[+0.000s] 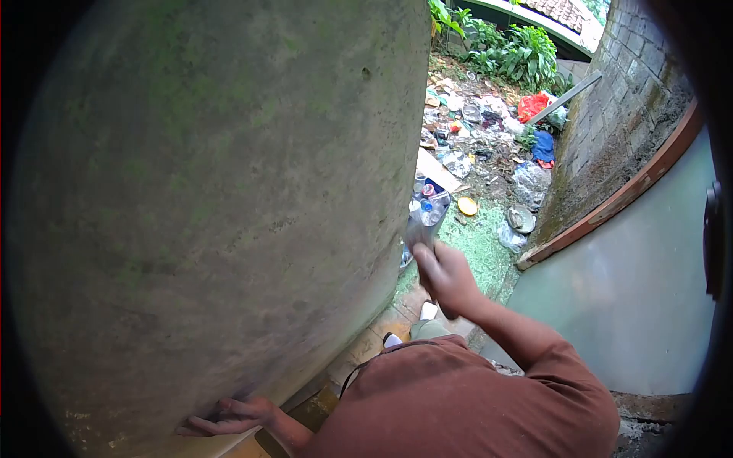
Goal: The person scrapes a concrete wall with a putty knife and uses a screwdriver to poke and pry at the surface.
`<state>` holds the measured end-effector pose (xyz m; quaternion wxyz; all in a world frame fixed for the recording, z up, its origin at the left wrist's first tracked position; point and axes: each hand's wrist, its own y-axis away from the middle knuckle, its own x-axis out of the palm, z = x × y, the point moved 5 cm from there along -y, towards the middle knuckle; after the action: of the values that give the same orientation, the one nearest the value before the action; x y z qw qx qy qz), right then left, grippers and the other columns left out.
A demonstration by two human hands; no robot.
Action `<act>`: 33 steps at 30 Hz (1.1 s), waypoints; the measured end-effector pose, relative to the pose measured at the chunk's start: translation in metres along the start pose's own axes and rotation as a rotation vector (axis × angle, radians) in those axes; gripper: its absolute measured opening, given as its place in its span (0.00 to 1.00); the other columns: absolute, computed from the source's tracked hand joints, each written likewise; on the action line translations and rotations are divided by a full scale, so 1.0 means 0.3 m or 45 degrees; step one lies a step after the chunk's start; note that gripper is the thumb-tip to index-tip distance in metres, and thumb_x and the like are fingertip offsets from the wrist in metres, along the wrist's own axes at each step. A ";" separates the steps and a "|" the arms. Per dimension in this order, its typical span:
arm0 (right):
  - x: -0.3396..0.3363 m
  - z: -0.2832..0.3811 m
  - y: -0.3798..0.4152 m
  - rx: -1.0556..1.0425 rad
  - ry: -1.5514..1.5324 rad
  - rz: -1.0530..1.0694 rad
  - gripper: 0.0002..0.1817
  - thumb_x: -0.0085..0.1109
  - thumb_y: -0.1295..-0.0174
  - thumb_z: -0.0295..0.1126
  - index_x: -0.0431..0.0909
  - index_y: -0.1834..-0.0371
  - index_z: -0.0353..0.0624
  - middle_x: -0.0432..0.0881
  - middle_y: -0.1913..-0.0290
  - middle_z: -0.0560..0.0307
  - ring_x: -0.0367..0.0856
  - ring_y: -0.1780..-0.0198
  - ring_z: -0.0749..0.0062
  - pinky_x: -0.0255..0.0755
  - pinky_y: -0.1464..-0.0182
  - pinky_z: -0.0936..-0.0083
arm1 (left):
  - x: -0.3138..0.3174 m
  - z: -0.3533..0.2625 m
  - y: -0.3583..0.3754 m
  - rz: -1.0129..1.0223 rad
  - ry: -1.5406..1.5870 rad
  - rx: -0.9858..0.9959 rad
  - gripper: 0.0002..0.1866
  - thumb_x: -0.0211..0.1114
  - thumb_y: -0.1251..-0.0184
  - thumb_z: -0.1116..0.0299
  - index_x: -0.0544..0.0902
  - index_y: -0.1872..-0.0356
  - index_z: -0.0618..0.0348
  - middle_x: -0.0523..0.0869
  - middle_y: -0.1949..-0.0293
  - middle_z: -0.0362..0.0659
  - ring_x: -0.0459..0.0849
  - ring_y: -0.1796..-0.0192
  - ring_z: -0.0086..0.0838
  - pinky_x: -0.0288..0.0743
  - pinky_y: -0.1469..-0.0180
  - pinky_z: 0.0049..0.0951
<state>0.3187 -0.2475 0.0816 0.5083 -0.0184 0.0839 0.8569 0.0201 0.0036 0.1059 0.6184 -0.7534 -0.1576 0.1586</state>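
Note:
My right hand point(444, 281) is closed in a fist, raised beside the end of the grey wall. A smeared grey shape point(417, 231) shows at its thumb side and a dark end below the fist; I cannot tell what kind of thing this is. My left hand point(233, 416) has its fingers stretched out and lies against the lower part of the stained concrete wall point(229, 191). Behind the right fist, a container of plastic bottles and cups point(431, 208) overlaps it in this view.
Litter point(489, 122) covers the ground beyond, with a red plastic bag point(532, 107) and a yellow lid point(467, 206) among it. To the right stand a block wall point(611, 114) and a pale door panel point(618, 282) with a reddish frame. Green paving point(492, 244) runs between.

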 end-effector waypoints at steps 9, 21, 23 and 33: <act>0.001 -0.122 0.074 0.065 -0.094 0.066 0.17 0.49 0.28 0.39 0.68 0.73 0.40 0.67 0.81 0.69 0.62 0.81 0.87 0.57 0.79 0.83 | 0.004 -0.012 -0.007 -0.023 0.011 0.011 0.27 0.51 0.29 0.64 0.63 0.32 0.64 0.51 0.26 0.53 0.43 0.23 0.44 0.48 0.26 0.48; -0.008 -0.126 0.073 0.074 -0.015 0.039 0.17 0.47 0.27 0.39 0.70 0.73 0.39 0.67 0.82 0.69 0.64 0.82 0.87 0.59 0.80 0.81 | -0.002 -0.012 -0.006 -0.015 -0.020 -0.004 0.26 0.50 0.28 0.65 0.63 0.32 0.65 0.50 0.26 0.54 0.45 0.23 0.45 0.52 0.28 0.47; -0.005 -0.084 0.034 0.019 -0.032 0.036 0.18 0.48 0.28 0.39 0.70 0.73 0.38 0.67 0.83 0.68 0.65 0.82 0.86 0.60 0.79 0.79 | -0.005 -0.004 0.002 -0.020 -0.032 -0.017 0.26 0.50 0.28 0.65 0.63 0.33 0.65 0.50 0.26 0.54 0.45 0.23 0.45 0.52 0.28 0.47; 0.016 -0.135 0.053 -0.018 0.047 0.029 0.20 0.51 0.30 0.41 0.70 0.75 0.37 0.71 0.83 0.62 0.69 0.80 0.82 0.64 0.76 0.77 | -0.007 0.013 0.023 -0.044 -0.060 0.030 0.26 0.50 0.28 0.63 0.64 0.33 0.66 0.54 0.27 0.55 0.46 0.23 0.46 0.51 0.28 0.48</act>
<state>0.3003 -0.2574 0.0431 0.4966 -0.0367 0.0872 0.8628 0.0167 0.0049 0.0986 0.6259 -0.7394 -0.1833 0.1674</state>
